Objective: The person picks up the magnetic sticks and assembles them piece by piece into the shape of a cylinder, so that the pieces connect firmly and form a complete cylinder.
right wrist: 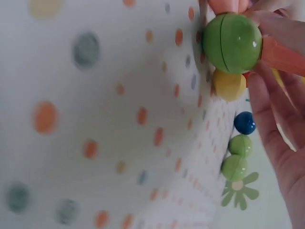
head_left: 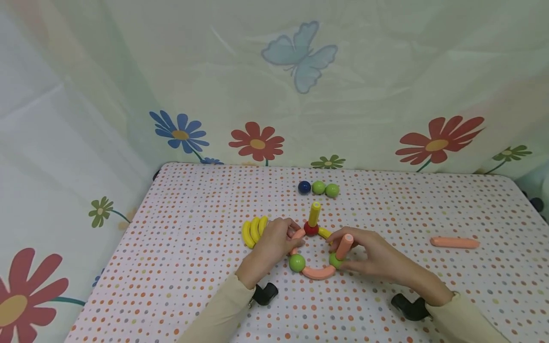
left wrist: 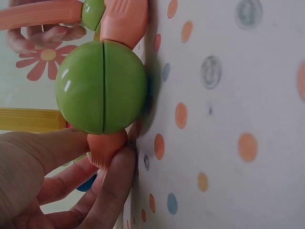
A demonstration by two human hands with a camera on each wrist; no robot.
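Observation:
A ring of curved rods and balls lies on the table. My left hand [head_left: 273, 239] pinches the orange curved rod [left wrist: 107, 149] on its left side, next to a green ball [head_left: 297, 263]. At the ring's right, my right hand [head_left: 371, 250] has thumb and fingers about another green ball [right wrist: 232, 43], from which an orange straight rod [head_left: 344, 247] stands up. Between the two green balls runs a second orange curved rod [head_left: 319, 273]. At the back a red ball [head_left: 310, 229] bears an upright yellow rod [head_left: 314, 214]; a yellow curved rod [head_left: 324, 233] joins it, partly hidden by my right fingers.
Several yellow curved rods [head_left: 254, 231] lie beside my left hand. Farther back sit a dark blue ball [head_left: 304, 187] and two green balls [head_left: 319, 187]. One loose orange straight rod [head_left: 454, 242] lies at the right. A patterned curtain [head_left: 364, 95] hangs behind the table.

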